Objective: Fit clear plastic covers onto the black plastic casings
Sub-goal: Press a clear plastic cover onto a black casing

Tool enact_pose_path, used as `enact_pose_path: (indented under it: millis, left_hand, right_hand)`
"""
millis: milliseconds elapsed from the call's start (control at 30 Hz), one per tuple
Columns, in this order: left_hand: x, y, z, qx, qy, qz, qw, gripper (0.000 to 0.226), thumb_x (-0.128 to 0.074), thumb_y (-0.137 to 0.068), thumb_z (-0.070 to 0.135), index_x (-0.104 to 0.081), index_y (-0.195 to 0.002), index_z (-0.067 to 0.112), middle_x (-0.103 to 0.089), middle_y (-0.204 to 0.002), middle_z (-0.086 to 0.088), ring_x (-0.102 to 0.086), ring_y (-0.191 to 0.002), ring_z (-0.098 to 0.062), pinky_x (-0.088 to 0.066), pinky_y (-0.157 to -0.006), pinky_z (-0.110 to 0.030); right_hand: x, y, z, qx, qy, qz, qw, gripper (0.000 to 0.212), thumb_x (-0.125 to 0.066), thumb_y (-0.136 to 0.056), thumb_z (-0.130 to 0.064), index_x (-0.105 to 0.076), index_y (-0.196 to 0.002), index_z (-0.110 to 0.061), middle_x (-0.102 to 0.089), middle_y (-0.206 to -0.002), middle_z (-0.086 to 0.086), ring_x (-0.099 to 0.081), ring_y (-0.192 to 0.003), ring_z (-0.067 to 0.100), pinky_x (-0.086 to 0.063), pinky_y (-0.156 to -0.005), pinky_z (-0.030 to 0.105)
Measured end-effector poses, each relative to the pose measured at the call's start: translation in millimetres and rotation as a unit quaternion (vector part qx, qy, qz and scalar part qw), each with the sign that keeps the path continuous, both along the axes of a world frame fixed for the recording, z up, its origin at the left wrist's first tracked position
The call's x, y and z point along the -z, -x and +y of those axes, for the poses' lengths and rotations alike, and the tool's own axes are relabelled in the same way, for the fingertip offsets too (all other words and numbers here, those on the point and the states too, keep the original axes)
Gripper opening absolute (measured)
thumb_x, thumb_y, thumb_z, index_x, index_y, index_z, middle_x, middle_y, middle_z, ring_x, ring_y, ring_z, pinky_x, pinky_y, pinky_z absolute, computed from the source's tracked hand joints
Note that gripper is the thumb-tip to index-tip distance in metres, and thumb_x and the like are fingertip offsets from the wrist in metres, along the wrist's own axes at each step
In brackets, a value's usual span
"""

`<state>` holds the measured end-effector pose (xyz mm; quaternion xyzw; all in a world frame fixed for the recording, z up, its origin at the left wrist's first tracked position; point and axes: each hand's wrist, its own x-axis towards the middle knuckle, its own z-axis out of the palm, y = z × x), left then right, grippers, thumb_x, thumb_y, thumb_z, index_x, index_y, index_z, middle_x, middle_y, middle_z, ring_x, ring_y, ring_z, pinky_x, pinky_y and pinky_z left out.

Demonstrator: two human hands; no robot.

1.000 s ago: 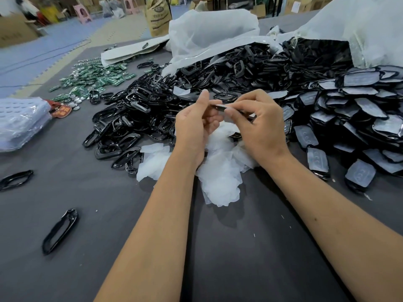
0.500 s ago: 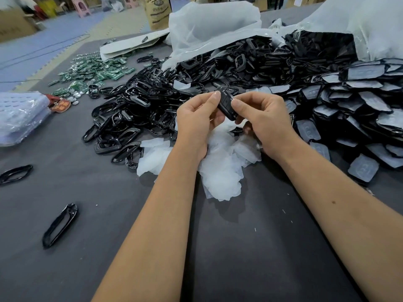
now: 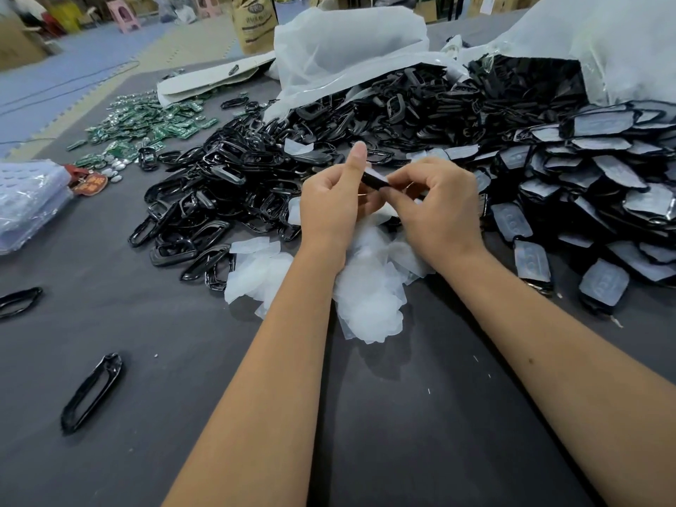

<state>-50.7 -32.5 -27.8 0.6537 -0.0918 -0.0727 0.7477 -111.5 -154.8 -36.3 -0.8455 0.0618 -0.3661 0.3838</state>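
Observation:
Above the middle of the grey table, my left hand (image 3: 334,203) and my right hand (image 3: 437,210) together hold one small black casing (image 3: 374,180). The left thumb sticks up beside it, and the right fingers curl over its right end. Whether a clear cover sits on this casing is hidden by my fingers. Beneath my hands lies a heap of clear plastic covers (image 3: 369,298). A large pile of bare black casings (image 3: 234,184) spreads to the left and behind. Casings with covers fitted (image 3: 600,199) are heaped on the right.
Two stray black casings (image 3: 91,393) (image 3: 20,301) lie on the table's left part. Green circuit boards (image 3: 146,122) are scattered at the back left, by a clear bagged stack (image 3: 29,203). White plastic bags (image 3: 347,45) stand behind the piles.
The casing was turned flat-side up half a second ago and is now edge-on again. My left thumb has lifted upright, and my right fingers have closed over the casing's right end.

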Motion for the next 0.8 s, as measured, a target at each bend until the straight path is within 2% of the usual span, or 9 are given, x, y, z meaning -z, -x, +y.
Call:
enact_pose_path:
  millis: [67, 100, 200, 333, 467, 533, 600, 700, 800]
  left_hand:
    - [-2, 1, 1, 0.006, -0.01, 0.01, 1.0, 0.048, -0.066, -0.1, 0.04, -0.072, -0.068, 0.004, -0.071, -0.08, -0.029, -0.07, -0.069, -0.031, -0.061, -0.081, -0.046]
    - [-3, 1, 1, 0.011, -0.015, 0.011, 1.0, 0.044, -0.067, -0.1, 0.037, -0.073, -0.065, 0.01, -0.073, -0.08, -0.027, -0.071, -0.07, -0.03, -0.064, -0.079, -0.044]
    - [-2, 0, 6, 0.027, 0.003, 0.034, 0.999, 0.031, -0.066, -0.101, 0.023, -0.076, -0.076, 0.008, -0.074, -0.073, -0.017, -0.073, -0.064, -0.02, -0.059, -0.061, -0.026]
    - [-3, -6, 14, 0.039, 0.075, 0.097, 0.992, 0.021, -0.061, -0.103, 0.014, -0.074, -0.096, -0.002, -0.076, -0.082, -0.016, -0.073, -0.07, -0.018, -0.059, -0.068, -0.023]
    - [-3, -8, 16, 0.045, 0.111, 0.117, 0.986, 0.018, -0.058, -0.102, 0.003, -0.073, -0.097, -0.005, -0.076, -0.085, -0.017, -0.076, -0.076, -0.027, -0.059, -0.067, -0.022]
    - [-3, -8, 15, 0.042, 0.102, 0.118, 0.987, 0.019, -0.057, -0.101, -0.001, -0.074, -0.093, -0.002, -0.077, -0.086, -0.017, -0.077, -0.078, -0.03, -0.059, -0.066, -0.02]
    - [-2, -8, 14, 0.038, 0.088, 0.115, 0.989, 0.017, -0.058, -0.101, -0.003, -0.074, -0.095, -0.002, -0.078, -0.092, -0.02, -0.078, -0.082, -0.032, -0.059, -0.068, -0.021]
    - [-1, -6, 14, 0.034, 0.085, 0.106, 0.99, 0.009, -0.066, -0.095, -0.006, -0.073, -0.1, -0.003, -0.078, -0.089, -0.016, -0.078, -0.082, -0.03, -0.06, -0.071, -0.021]
    - [-1, -5, 13, 0.03, 0.086, 0.089, 0.992, 0.012, -0.07, -0.09, -0.01, -0.072, -0.097, -0.001, -0.077, -0.084, -0.014, -0.077, -0.075, -0.026, -0.06, -0.069, -0.021]
  right_hand:
    - [2, -1, 0, 0.019, 0.042, -0.02, 0.999, 0.008, -0.083, -0.085, -0.014, -0.081, -0.092, -0.013, -0.069, -0.086, 0.003, -0.062, -0.076, 0.015, -0.051, -0.072, 0.028]
    - [2, -2, 0, 0.022, 0.054, -0.025, 0.998, 0.008, -0.083, -0.085, -0.014, -0.082, -0.093, -0.012, -0.068, -0.087, 0.004, -0.062, -0.077, 0.016, -0.051, -0.072, 0.028]
    - [2, -2, 2, -0.004, 0.06, -0.032, 0.998, 0.008, -0.083, -0.087, -0.014, -0.083, -0.094, -0.011, -0.067, -0.088, 0.004, -0.062, -0.078, 0.015, -0.049, -0.071, 0.025]
    - [1, -2, 3, -0.038, 0.022, -0.023, 0.999, 0.005, -0.082, -0.088, -0.019, -0.083, -0.092, -0.016, -0.067, -0.09, 0.001, -0.063, -0.076, 0.014, -0.051, -0.074, 0.027]
    - [0, -3, 0, -0.042, -0.056, -0.027, 0.997, 0.003, -0.079, -0.09, -0.017, -0.082, -0.09, -0.016, -0.071, -0.09, -0.001, -0.066, -0.079, 0.01, -0.053, -0.073, 0.022]
    - [1, -4, -4, -0.048, -0.124, -0.019, 0.991, 0.005, -0.078, -0.092, -0.019, -0.082, -0.092, -0.015, -0.073, -0.091, -0.002, -0.069, -0.079, 0.015, -0.058, -0.07, 0.034]
    - [1, -4, -7, -0.054, -0.191, -0.023, 0.98, 0.005, -0.077, -0.093, -0.023, -0.08, -0.094, -0.018, -0.074, -0.087, -0.001, -0.07, -0.075, 0.021, -0.06, -0.062, 0.04]
    - [1, -5, -10, -0.039, -0.267, -0.056, 0.961, 0.008, -0.074, -0.095, -0.027, -0.076, -0.088, -0.026, -0.071, -0.074, -0.006, -0.063, -0.062, 0.017, -0.053, -0.052, 0.032]
    - [4, -8, -16, 0.029, -0.295, -0.055, 0.953, 0.014, -0.068, -0.095, -0.025, -0.07, -0.081, -0.026, -0.066, -0.072, -0.006, -0.059, -0.067, 0.016, -0.052, -0.062, 0.036]
